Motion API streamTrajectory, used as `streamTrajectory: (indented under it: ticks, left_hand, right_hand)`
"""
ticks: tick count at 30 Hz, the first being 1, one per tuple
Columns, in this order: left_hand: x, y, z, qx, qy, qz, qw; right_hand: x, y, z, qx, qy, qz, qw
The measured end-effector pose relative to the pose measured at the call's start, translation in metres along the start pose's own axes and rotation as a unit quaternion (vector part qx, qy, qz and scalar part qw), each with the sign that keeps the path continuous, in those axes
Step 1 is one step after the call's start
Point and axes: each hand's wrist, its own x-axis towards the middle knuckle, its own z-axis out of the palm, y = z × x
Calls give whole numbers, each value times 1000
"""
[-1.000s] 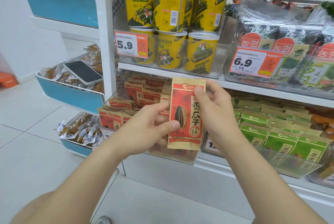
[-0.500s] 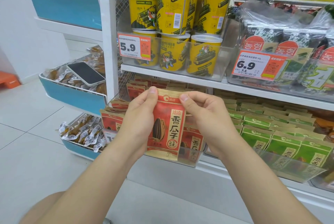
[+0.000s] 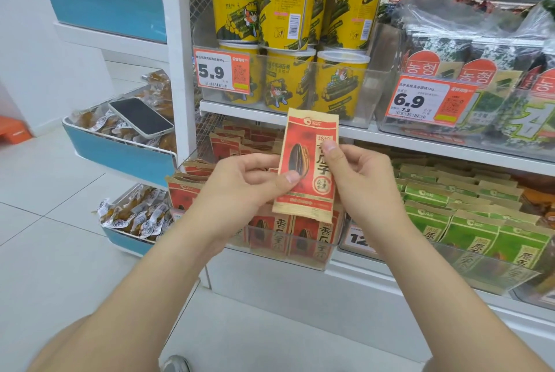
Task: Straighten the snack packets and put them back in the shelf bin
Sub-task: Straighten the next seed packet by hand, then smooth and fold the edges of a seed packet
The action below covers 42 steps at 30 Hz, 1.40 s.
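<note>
Upright, red packet between fingers.

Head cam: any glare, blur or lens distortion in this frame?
Head view: even store light, no hard shadows; the red packet pinched by the left hand and right hand is sharp, its print readable; white glare on the clear wrap over the seaweed packs, top right; wide-angle bend at the edges, the white shelf post leans.
</note>
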Motion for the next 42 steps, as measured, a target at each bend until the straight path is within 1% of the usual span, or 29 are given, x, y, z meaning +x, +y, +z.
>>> streamTrajectory:
  ticks: [2, 3, 4, 6, 8, 10, 11, 15, 18, 20, 22, 25, 27, 29, 31, 32, 35, 37, 39, 42]
  left_hand:
    - [2, -2, 1, -35, 28, 18, 999]
    - [3, -3, 0, -45, 35, 29, 998]
    - [4, -4, -2, -50, 30, 38, 998]
    - [4, -3, -6, -49, -9, 48, 998]
    - [4, 0, -11, -46, -39, 56, 997]
    - [3, 1, -12, -44, -49, 63, 996]
    - [3, 1, -12, -41, -51, 66, 996]
    - [4, -1, -13, -25, -53, 79, 995]
    - [5, -2, -14, -18, -47, 83, 995]
    - [6, -2, -14, 0, -39, 82, 996]
    - [6, -4, -13, 14, -29, 75, 997]
    - [5, -5, -9, -25, -11, 53, 998]
    - [7, -4, -5, -46, 29, 44, 998]
    - [8, -3, -4, -2, 79, 49, 996]
    - [7, -2, -5, 51, 103, 55, 992]
    - [6, -2, -6, 65, 106, 56, 991]
    - [5, -2, -6, 104, 102, 58, 988]
    - [5, -5, -2, 134, 102, 69, 983]
    - [5, -9, 0, 168, 115, 96, 974]
    - [6, -10, -2, 196, 126, 141, 962]
  right_hand:
    - [-2, 1, 3, -66, -10, -10, 998]
    - [-3, 1, 6, -82, -19, -14, 996]
    - [-3, 2, 9, -90, -23, -24, 995]
    - [-4, 1, 13, -90, -10, -48, 995]
    - [-4, -2, 13, -39, -7, -39, 998]
    - [-5, -6, 11, 40, -25, 3, 999]
    - [-6, -8, 10, 63, -33, 18, 997]
    - [-5, -7, 10, 100, -49, 52, 992]
    - [-5, -6, 11, 106, -56, 61, 991]
    - [-6, -6, 11, 91, -58, 55, 993]
    - [-6, -7, 12, 48, -59, 28, 997]
    - [-4, -5, 14, -29, -83, -14, 996]
    - [-5, -4, 17, -59, -126, -11, 990]
    - [-6, -3, 21, -90, -150, -6, 985]
    - [-5, -1, 25, -130, -132, -21, 983]
    - [-3, -1, 26, -132, -116, -37, 984]
    - [2, -4, 28, -74, -47, -76, 993]
    - [5, -5, 27, -62, -11, -90, 994]
    - [10, -2, 28, -74, 3, -93, 993]
    - [16, 2, 28, -101, -11, -65, 993]
